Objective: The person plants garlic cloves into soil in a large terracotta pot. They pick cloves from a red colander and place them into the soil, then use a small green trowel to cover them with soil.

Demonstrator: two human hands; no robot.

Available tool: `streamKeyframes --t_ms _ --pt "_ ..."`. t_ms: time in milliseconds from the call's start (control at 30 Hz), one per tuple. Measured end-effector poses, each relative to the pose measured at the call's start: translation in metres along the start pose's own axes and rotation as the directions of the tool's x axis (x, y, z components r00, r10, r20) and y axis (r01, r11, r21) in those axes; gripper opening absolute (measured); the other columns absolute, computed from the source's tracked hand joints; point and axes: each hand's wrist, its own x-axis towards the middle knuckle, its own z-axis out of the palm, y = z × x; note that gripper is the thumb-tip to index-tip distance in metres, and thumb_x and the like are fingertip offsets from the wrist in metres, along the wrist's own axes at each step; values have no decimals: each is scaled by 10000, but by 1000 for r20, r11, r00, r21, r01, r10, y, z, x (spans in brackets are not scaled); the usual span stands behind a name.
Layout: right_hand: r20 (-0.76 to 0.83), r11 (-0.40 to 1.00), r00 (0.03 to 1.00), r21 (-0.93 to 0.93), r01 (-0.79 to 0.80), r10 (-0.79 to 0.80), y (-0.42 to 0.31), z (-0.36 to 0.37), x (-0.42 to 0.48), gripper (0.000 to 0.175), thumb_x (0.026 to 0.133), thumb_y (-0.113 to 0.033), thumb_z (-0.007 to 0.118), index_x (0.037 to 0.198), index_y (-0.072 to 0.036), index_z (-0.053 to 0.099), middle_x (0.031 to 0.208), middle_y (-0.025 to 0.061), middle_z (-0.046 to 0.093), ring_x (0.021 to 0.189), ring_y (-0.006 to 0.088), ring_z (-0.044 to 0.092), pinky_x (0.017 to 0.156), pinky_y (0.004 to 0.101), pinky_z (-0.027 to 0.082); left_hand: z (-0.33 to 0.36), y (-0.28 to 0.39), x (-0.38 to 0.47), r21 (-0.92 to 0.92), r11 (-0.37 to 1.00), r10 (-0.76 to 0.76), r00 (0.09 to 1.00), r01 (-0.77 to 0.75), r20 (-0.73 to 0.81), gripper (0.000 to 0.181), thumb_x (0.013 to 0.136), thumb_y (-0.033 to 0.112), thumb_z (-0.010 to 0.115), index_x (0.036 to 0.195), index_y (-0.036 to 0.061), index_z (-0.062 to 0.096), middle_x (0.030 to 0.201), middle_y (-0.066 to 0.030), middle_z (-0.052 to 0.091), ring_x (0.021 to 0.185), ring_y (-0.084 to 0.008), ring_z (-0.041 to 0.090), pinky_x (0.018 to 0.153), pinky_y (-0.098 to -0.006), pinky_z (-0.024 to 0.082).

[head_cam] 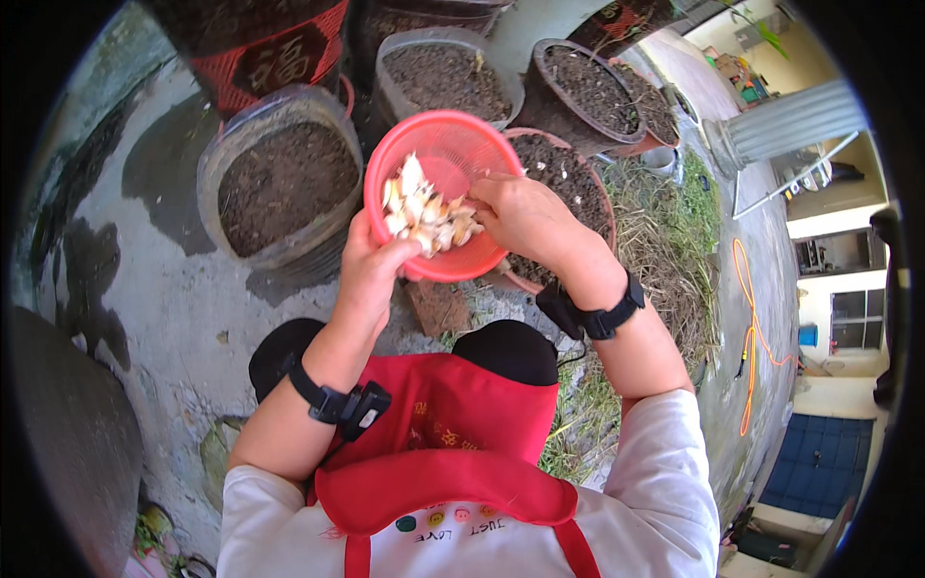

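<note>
My left hand [376, 256] grips the near left rim of a red plastic mesh basket [448, 137], thumb over the edge. Several garlic cloves [426, 213] in pale skins lie in a heap in the basket, mostly to the left. Over the basket's right side reaches my right hand [522, 209], its fingers curled beside the cloves; whether a clove is between them is hidden. Partly behind the basket and my right forearm stands a round pot of dark soil [549, 162], with a few whitish cloves on the soil.
Soil-filled containers stand around: a cut plastic tub [282, 180] at left, another tub [441, 79] behind, and a dark oval pot [589, 90]. A brick [437, 307] lies below the basket. Dry grass [668, 267] covers ground at right, with an orange hose [749, 339] beyond.
</note>
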Motion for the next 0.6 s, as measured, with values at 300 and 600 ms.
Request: streamKeyframes --t_ms 300,600 --pt "93 999 995 -38 -37 40 -3 20 10 183 768 -31 512 946 -4 541 826 230 615 812 389 601 701 444 474 6 3 -4 -29 999 34 999 -35 -28 540 732 29 612 1228 21 398 969 -71 579 752 -128 585 580 -242 455" --pt "168 933 980 324 -154 103 8 -6 3 175 742 -6 581 913 19 607 775 96 625 681 150 592 630 278 472 7 1 -4 -55 998 -18 1000 19 19 559 683 3 613 1203 0 408 991 -90 593 740 -137 603 518 -238 476"
